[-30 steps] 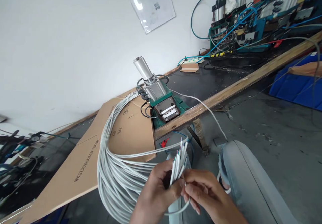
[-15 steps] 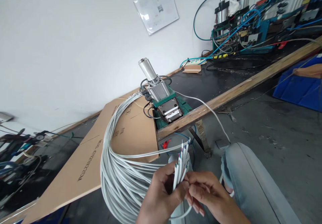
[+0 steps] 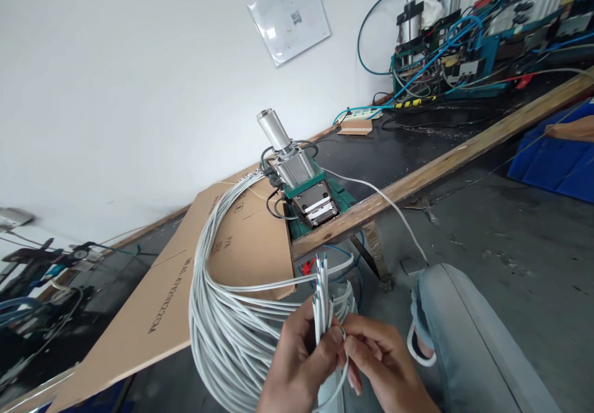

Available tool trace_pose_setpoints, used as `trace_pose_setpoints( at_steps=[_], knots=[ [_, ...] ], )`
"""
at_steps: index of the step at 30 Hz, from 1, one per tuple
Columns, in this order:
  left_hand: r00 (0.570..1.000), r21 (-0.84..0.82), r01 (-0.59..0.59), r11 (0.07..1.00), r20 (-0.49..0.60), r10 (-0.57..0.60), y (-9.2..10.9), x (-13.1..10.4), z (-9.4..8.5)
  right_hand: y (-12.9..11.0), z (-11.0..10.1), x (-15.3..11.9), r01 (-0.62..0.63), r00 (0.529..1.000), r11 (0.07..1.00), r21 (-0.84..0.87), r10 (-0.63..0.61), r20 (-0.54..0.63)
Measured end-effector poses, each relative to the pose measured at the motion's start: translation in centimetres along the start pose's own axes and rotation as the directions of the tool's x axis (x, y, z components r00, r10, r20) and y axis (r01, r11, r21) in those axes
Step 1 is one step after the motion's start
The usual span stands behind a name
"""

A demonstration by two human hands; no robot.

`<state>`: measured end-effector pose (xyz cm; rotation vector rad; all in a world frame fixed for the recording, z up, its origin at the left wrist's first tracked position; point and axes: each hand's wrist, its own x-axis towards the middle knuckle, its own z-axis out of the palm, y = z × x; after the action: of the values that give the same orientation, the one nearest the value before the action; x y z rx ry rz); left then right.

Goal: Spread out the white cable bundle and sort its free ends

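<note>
My left hand is closed round a small bunch of white cables, whose cut ends point upward and show coloured wire tips. Close beside it, my right hand pinches the end of a single white cable between thumb and forefinger. That cable loops down below both hands. To the left, a thick coil of white cables hangs over the edge of a cardboard sheet and curves back toward a machine. More cable ends lie behind my hands, partly hidden.
A green and silver pneumatic machine stands at the wood-edged bench. More machinery with blue hoses is at the back right. A blue bin sits at the right, and my knee is lower right.
The held bunch has shifted slightly left and stands more upright. My right hand has moved a little left, and the single cable's end now shows at its fingertips.
</note>
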<state>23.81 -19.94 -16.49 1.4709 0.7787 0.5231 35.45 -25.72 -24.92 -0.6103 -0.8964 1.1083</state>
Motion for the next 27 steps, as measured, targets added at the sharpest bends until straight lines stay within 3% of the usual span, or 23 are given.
trace_pose_setpoints(
  at_steps=[4,9,13,17,20,23,27],
  knots=[
    [1.000,-0.001,0.000,1.000,-0.010,0.000,-0.2,0.1,0.0,0.7,0.1,0.0,0.010,1.000,1.000,0.008,-0.010,-0.014],
    [0.992,0.045,-0.130,0.991,0.015,0.129,0.0,0.9,0.2,-0.9,-0.2,0.0,-0.064,0.998,0.997,-0.043,0.064,0.006],
    [0.991,0.234,-0.130,0.964,0.048,0.122,0.2,1.4,0.2,-2.4,-0.7,-0.4,-0.112,0.994,0.953,-0.280,0.104,-0.043],
    [0.989,0.355,-0.150,0.923,0.063,0.136,-0.1,1.7,0.0,-3.6,-1.1,-0.8,0.060,0.998,0.811,-0.581,-0.053,0.028],
    [0.989,0.378,-0.148,0.914,0.059,0.135,0.0,1.8,0.1,-4.3,-1.3,-0.9,0.116,0.993,0.721,-0.683,-0.096,0.068],
    [0.991,0.341,-0.130,0.931,0.060,0.116,0.4,1.7,0.2,-4.3,-1.4,-0.9,0.053,0.998,0.791,-0.609,-0.062,0.007],
    [0.981,0.117,-0.160,0.980,0.126,0.145,0.6,1.3,0.3,-2.5,-1.3,-0.3,-0.095,0.995,0.980,-0.176,0.100,0.020]
  ],
)
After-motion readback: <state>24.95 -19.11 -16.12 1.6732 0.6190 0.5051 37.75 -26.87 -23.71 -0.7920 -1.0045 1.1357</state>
